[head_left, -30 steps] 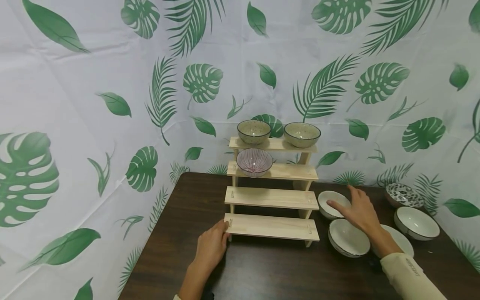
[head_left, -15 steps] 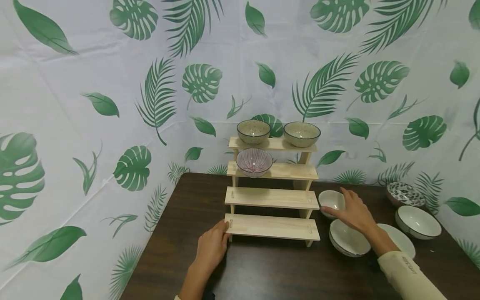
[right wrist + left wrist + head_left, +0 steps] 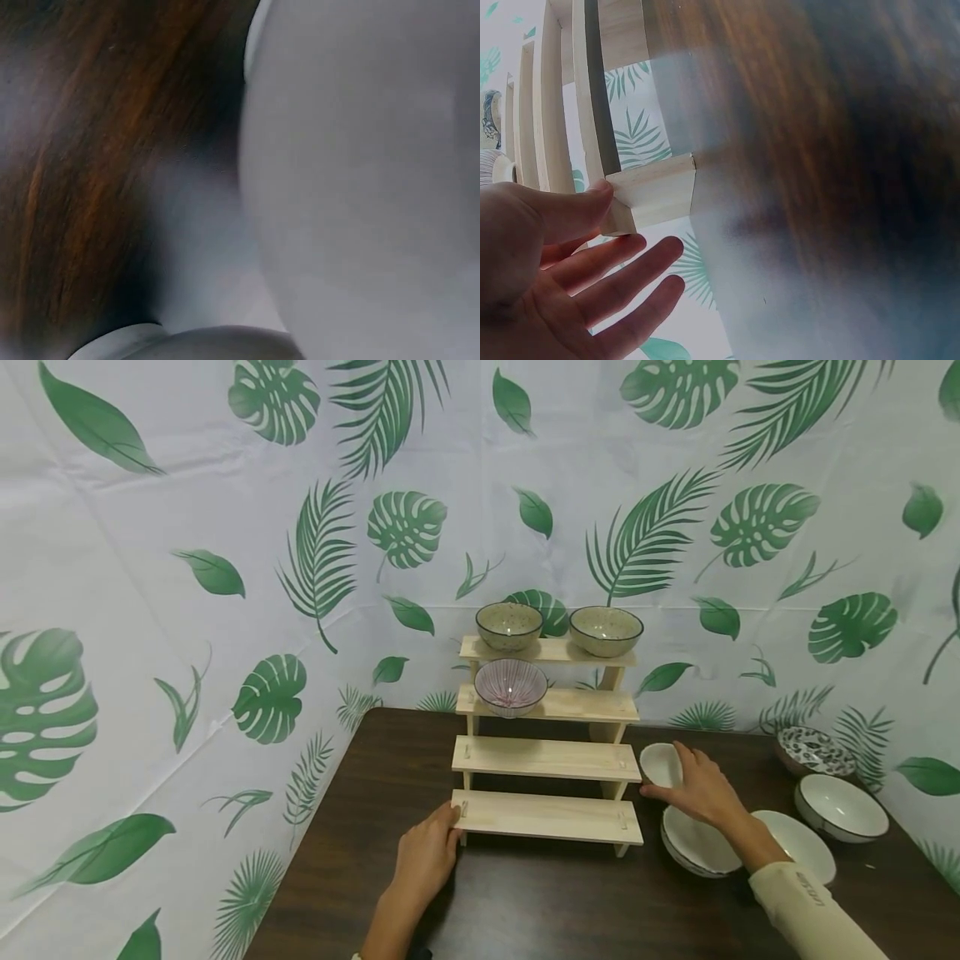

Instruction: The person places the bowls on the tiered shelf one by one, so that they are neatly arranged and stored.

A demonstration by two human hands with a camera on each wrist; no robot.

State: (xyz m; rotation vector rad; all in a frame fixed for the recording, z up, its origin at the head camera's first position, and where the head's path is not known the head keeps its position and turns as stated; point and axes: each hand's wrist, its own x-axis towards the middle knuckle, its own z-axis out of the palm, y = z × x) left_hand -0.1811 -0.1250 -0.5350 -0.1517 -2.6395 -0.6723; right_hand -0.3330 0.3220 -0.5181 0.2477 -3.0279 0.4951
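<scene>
My left hand point(image 3: 426, 853) pinches the left end of the lowest step of a tiered wooden display shelf point(image 3: 546, 817). In the left wrist view the thumb point(image 3: 574, 210) lies against the board's corner, the other fingers spread below. At the shelf's right side, my right hand point(image 3: 701, 787) grips a small white bowl point(image 3: 662, 766) by its side, which looks slightly tilted. Two speckled green bowls, the left one point(image 3: 509, 625) and the right one point(image 3: 606, 631), sit on the top step. A purple-striped bowl point(image 3: 511, 687) stands on the step below. Pale blurred surfaces fill much of the right wrist view.
Under the right forearm stand a white bowl point(image 3: 697, 843) and a white dish point(image 3: 801, 843). Farther right are another white bowl point(image 3: 842, 807) and a black-patterned bowl point(image 3: 815, 750). The dark wooden table point(image 3: 540, 902) backs onto a leaf-print cloth point(image 3: 570, 460).
My right hand has lowered leftward onto the small white bowl and taken hold of it; the bowl now tilts a little. The left hand has stayed on the shelf.
</scene>
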